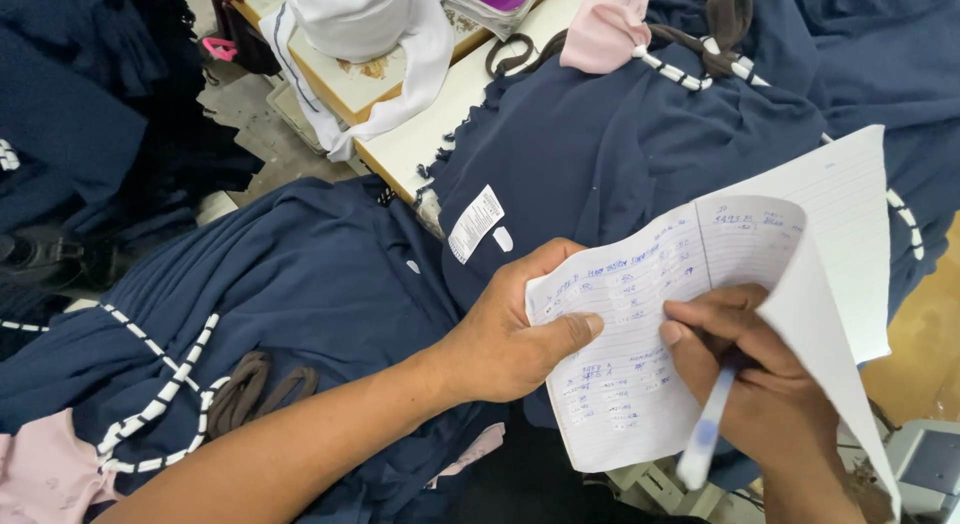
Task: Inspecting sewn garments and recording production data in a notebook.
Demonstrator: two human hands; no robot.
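Right hand [755, 369] grips pen [705, 434]; left hand [515, 329] steadies notebook [640, 314].

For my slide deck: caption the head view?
Left hand steadies a notebook while right hand writes with a pen.

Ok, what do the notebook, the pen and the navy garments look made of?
Notebook: matte lined paper, its pages bending and curling. Pen: probably smooth plastic, pale barrel, blurred. Navy garments: soft knit-looking fabric, dull, draping in folds, with a sewn-in white label.
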